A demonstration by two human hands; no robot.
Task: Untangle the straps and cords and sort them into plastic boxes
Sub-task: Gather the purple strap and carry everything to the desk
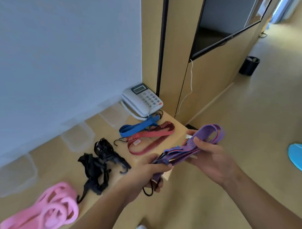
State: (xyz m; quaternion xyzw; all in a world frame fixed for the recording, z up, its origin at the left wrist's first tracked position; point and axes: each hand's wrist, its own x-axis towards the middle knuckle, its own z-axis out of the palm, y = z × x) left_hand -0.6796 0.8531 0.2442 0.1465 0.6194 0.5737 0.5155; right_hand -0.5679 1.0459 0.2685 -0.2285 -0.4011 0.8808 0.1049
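1. The left hand [148, 172] and right hand [210, 161] each grip one end of the purple strap [196, 145], above the table's [104, 179] corner.
2. Pink straps [44, 209], black cords [97, 164], a red strap [149, 138] and a blue strap [138, 127] lie on the table.

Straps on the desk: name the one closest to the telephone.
The blue strap, just in front of the telephone; the red strap lies next, the black straps and pink straps farther left.

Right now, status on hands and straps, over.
Left hand and right hand both hold the purple strap bundle. Pink straps, black cords, red strap, blue strap lie on desk, unboxed. Nothing covers plastic boxes.
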